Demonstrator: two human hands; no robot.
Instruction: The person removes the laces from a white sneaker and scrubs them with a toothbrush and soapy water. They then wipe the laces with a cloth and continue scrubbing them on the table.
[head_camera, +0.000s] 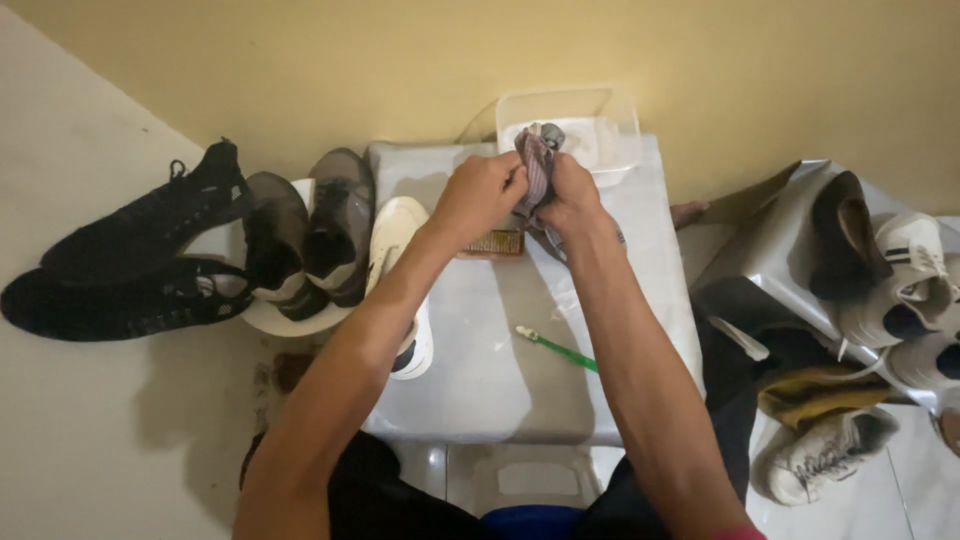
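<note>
From the head camera, both hands met over the far end of a low table covered in pale grey plastic sheet (500, 370). The left hand (480, 195) and the right hand (572, 195) were each closed tight around a crumpled grey and pink striped cloth (538, 165), fingers curled into fists on it, the cloth bunched between them and sticking up above the knuckles. It was held just in front of a clear plastic rectangular tub (575, 125) standing at the table's far edge against the yellow wall.

Judging from the grip, this looked like wringing. To do that well, the fists would want to twist in opposite directions with the cloth kept over the tub, so any drips fell inside rather than on the sheet.

A small brown scrubbing brush (497, 242) lay under the wrists, and a green-handled toothbrush (557, 347) lay nearer the person. Left of the table stood a white sneaker (400, 270), grey-brown shoes (310, 230) and black mesh trainers (130, 265); more white shoes (900, 290) lay to the right.
</note>
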